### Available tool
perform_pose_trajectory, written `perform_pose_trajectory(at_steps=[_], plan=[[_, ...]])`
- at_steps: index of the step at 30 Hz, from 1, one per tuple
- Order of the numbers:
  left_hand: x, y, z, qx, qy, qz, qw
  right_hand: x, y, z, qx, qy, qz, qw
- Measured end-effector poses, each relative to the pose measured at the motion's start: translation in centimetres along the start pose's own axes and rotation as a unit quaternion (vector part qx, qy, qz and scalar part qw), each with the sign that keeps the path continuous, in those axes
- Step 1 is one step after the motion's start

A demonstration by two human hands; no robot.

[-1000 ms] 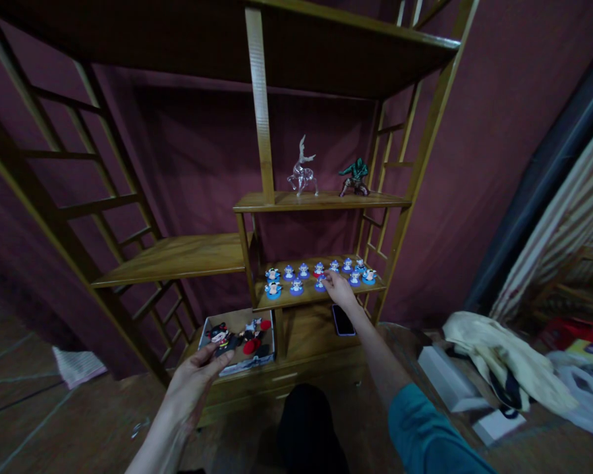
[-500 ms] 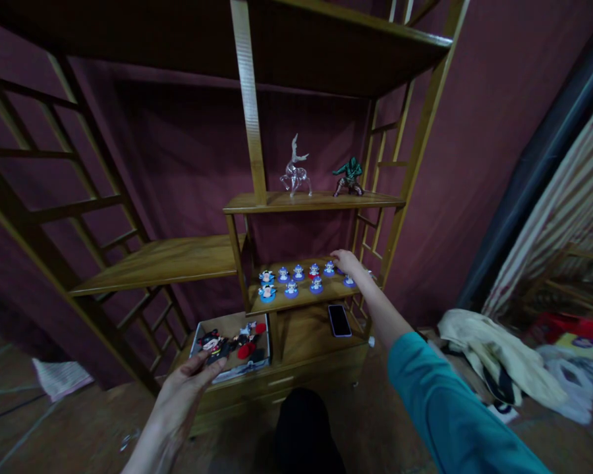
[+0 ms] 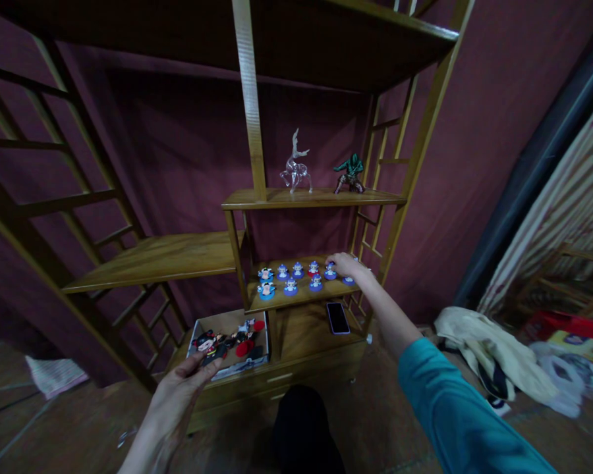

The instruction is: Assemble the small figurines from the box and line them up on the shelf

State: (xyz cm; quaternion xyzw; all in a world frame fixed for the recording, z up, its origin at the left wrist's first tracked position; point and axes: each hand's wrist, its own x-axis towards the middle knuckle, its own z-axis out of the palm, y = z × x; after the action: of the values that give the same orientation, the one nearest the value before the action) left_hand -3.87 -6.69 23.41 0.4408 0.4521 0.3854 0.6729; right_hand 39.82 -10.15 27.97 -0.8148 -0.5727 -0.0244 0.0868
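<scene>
My right hand (image 3: 346,264) reaches onto the small shelf, its fingertips closed at the head of a small purple-and-white figurine (image 3: 330,271). Several similar figurines stand in two rows to its left, among them one on a red base (image 3: 313,268) and a blue-based one (image 3: 265,291). Another purple-based figurine (image 3: 348,280) is partly covered by my right hand. Low on the left, my left hand (image 3: 180,388) pinches a black-and-red figurine (image 3: 206,343) by its dark base, over the front of an open box (image 3: 263,355).
More figures and red discs lie in the box. A phone (image 3: 338,318) rests on the lower shelf. Above stand a clear glass deer (image 3: 296,172) and a green figure (image 3: 350,174). Wooden posts (image 3: 250,99) frame the shelves. Cloth (image 3: 494,352) and bags lie on the right.
My right hand has shifted slightly left and down, its fingertips now at the figurine's head. The left hand still has the black-and-red figurine. The view has shifted slightly.
</scene>
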Motion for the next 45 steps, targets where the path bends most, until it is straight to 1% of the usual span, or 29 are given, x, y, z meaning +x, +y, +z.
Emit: perform_pose_trajectory(at_steps=[5, 9, 12, 15, 19, 22, 26, 30, 34, 41, 45], plan=[[0.1, -0.6, 0.2, -0.009, 0.011, -0.001, 1.0, -2.1, -0.4, 0.9, -0.005, -0.018, -0.023, 1.0], [-0.1, -0.5, 0.3, -0.018, 0.024, -0.007, 1.0, -2.7, -0.6, 0.7, -0.006, -0.008, -0.022, 1.0], [-0.4, -0.2, 0.2, -0.018, 0.023, -0.01, 1.0, -2.0, -0.9, -0.3, -0.008, 0.02, -0.021, 1.0], [-0.6, 0.1, 0.3, -0.009, 0.012, -0.006, 1.0, -0.2, -0.8, -1.4, -0.012, 0.04, -0.015, 0.999], [-0.8, 0.3, 0.0, 0.004, 0.026, -0.005, 1.0, 2.3, 0.7, -2.2, -0.023, 0.023, 0.019, 0.999], [-0.7, 0.3, -0.2, 0.011, 0.037, -0.01, 0.999, 3.2, 2.4, -1.8, -0.031, -0.004, 0.047, 0.998], [-0.4, 0.3, -0.2, 0.01, 0.05, -0.02, 0.998, 3.5, 3.7, -0.5, -0.036, -0.041, 0.068, 0.996], [-0.1, 0.0, 0.0, 0.01, 0.051, -0.022, 0.998, 3.5, 3.9, 0.3, -0.038, -0.061, 0.078, 0.994], [0.1, -0.2, 0.1, 0.011, 0.039, -0.009, 0.999, 3.7, 3.6, 0.4, -0.034, -0.059, 0.077, 0.995], [0.2, -0.4, -0.1, 0.008, 0.037, -0.025, 0.999, 3.4, 2.6, 0.7, -0.03, -0.058, 0.059, 0.996], [0.4, -0.5, -0.4, 0.003, 0.026, -0.027, 0.999, 3.3, 2.0, -0.1, -0.03, -0.057, 0.041, 0.997]])
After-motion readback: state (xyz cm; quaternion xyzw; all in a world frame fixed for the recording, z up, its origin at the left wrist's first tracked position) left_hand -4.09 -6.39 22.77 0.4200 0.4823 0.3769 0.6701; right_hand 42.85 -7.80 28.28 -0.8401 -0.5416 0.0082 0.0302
